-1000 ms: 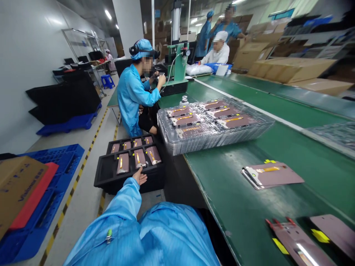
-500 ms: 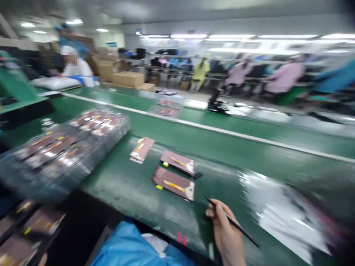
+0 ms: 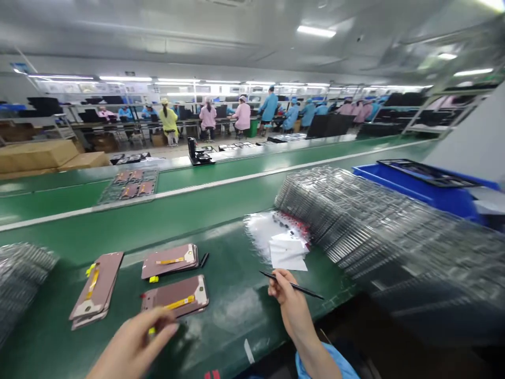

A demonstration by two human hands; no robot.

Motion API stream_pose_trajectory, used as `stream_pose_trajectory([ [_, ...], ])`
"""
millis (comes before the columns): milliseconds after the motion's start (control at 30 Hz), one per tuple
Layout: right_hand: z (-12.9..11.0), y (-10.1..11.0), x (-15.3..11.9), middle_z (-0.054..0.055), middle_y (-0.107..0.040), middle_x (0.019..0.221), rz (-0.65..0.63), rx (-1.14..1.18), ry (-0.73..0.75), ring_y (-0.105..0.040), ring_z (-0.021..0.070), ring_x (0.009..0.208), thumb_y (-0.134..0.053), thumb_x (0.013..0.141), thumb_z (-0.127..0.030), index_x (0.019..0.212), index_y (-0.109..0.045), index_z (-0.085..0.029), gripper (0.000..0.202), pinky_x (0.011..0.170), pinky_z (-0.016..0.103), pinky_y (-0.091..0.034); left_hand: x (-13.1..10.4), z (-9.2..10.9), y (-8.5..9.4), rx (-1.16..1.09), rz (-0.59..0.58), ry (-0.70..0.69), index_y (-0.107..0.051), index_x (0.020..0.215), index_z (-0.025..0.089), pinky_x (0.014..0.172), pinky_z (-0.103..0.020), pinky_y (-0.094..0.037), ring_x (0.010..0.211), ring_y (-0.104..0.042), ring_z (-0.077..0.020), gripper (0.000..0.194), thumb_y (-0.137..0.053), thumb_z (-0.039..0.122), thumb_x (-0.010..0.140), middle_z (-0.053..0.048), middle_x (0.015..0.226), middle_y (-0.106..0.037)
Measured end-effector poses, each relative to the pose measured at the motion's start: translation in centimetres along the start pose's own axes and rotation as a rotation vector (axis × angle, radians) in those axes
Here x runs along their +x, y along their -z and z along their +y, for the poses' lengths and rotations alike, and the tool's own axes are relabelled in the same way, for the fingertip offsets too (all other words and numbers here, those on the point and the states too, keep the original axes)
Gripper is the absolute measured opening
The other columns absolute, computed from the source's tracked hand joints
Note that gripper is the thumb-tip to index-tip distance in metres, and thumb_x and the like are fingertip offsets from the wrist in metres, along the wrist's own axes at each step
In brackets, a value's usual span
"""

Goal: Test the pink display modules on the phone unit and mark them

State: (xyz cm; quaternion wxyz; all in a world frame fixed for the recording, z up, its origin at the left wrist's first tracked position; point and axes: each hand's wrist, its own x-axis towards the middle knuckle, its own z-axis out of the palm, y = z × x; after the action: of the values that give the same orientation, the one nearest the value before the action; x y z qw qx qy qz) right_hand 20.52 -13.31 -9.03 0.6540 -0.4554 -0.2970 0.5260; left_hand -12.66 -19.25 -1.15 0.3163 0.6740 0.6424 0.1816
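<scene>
My left hand (image 3: 138,339) reaches over the front edge of a stack of brownish-pink phone screen panels (image 3: 181,289). Its thumb and fingers are apart, and a yellow tab shows between them. My right hand (image 3: 290,300) grips a slim black pointed tool (image 3: 305,290) like a pen, tip toward the left; whether it is a pair of tweezers I cannot tell. Behind the near stack lies a second panel stack (image 3: 169,260) with an orange flex strip and a small black piece (image 3: 204,259) beside it. A third panel stack (image 3: 98,287) lies slanted at the left.
White sheets (image 3: 288,252) and clear film with red tabs lie beyond my right hand. Tall stacks of clear plastic trays (image 3: 379,226) fill the right, before a blue bin (image 3: 426,195). More trays (image 3: 23,279) stand left. A tray of panels (image 3: 132,184) lies across the white line.
My view has swung right. My left hand, earlier by a tray of panels at the lower left, is now over the near stack. The black tool remains in my right hand.
</scene>
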Motion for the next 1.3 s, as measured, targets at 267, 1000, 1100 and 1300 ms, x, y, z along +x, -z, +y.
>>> stream_pose_trajectory([
  [267,-0.9,1.0,0.0,-0.003,-0.051,0.062,0.064,-0.120,0.107,-0.046,0.0139,0.057,-0.072,0.077,-0.056,0.081,-0.063,-0.019,0.038,0.057,0.027,-0.039,14.8,6.0,-4.1,0.746,0.152,-0.279,-0.066,0.100,0.012,0.086,-0.044,-0.045,0.103,-0.054,-0.0336,0.026,-0.058,0.033,0.088,-0.016,0.106,-0.065],
  [1000,-3.4,-5.4,-1.9,-0.003,-0.049,0.059,-0.172,-0.368,0.267,-0.045,0.0134,0.053,-0.052,0.092,-0.054,0.071,-0.056,-0.021,0.039,0.053,0.026,-0.037,9.2,7.6,-4.3,0.024,-0.190,-0.595,-0.064,0.104,0.024,0.083,-0.033,-0.052,0.093,-0.065,-0.0202,0.018,-0.050,0.023,0.094,-0.005,0.100,-0.071],
  [1100,-3.4,-5.5,-2.1,-0.003,-0.046,0.059,-0.222,-0.490,0.290,-0.043,0.0137,0.055,-0.049,0.094,-0.052,0.069,-0.053,-0.021,0.039,0.056,0.027,-0.036,9.0,7.8,-4.3,0.033,-0.201,-0.626,-0.064,0.105,0.023,0.084,-0.032,-0.051,0.093,-0.065,-0.0197,0.017,-0.051,0.021,0.093,-0.004,0.101,-0.071],
  [1300,-2.2,-6.5,-2.5,0.000,-0.051,0.076,-0.408,-0.468,0.267,-0.051,0.0169,0.074,-0.038,0.100,-0.049,0.078,-0.054,-0.021,0.039,0.070,0.029,-0.041,8.7,7.4,-5.4,-0.019,-0.179,-0.640,-0.064,0.106,0.024,0.082,-0.032,-0.051,0.090,-0.066,-0.0200,0.018,-0.052,0.023,0.093,-0.005,0.099,-0.072],
])
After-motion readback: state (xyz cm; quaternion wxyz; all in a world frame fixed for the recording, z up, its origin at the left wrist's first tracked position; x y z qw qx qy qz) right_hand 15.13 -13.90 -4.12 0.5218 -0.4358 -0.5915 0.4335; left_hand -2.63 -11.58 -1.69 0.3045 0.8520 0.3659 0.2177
